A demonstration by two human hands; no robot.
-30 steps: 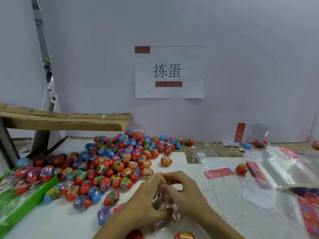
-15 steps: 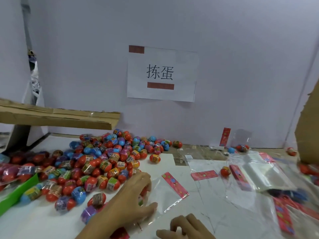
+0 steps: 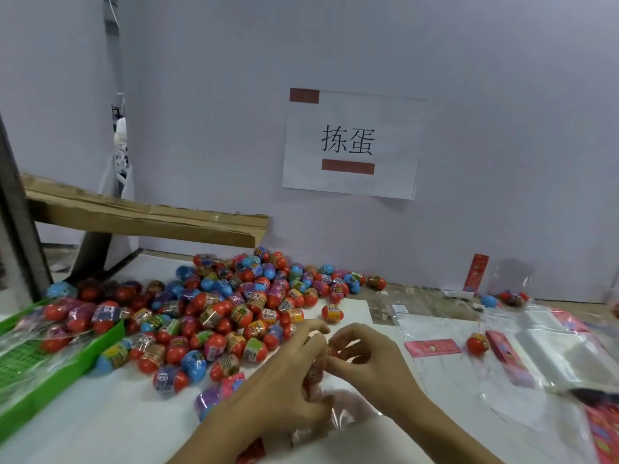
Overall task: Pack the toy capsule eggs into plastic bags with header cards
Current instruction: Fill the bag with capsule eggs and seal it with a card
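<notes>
A big heap of red, blue and purple capsule eggs (image 3: 231,309) covers the white table's left half. In front of it my left hand (image 3: 284,380) grips a clear plastic bag (image 3: 335,413) that hangs crumpled below my fingers. My right hand (image 3: 365,360) meets it and pinches a red egg (image 3: 332,351) at the bag's mouth. Something reddish shows inside the bag, blurred. A red header card (image 3: 432,347) lies flat to the right, with a single red egg (image 3: 478,343) beside it.
A green tray (image 3: 50,373) of bagged eggs sits at the left edge. A stack of clear bags with red headers (image 3: 552,356) lies at the right. A cardboard flap (image 3: 147,219) overhangs the back left. A paper sign (image 3: 350,144) hangs on the wall.
Half a second ago my left hand pressed a flat bag on the table and my right lay low. Now both hands meet again, holding the bag and an egg.
</notes>
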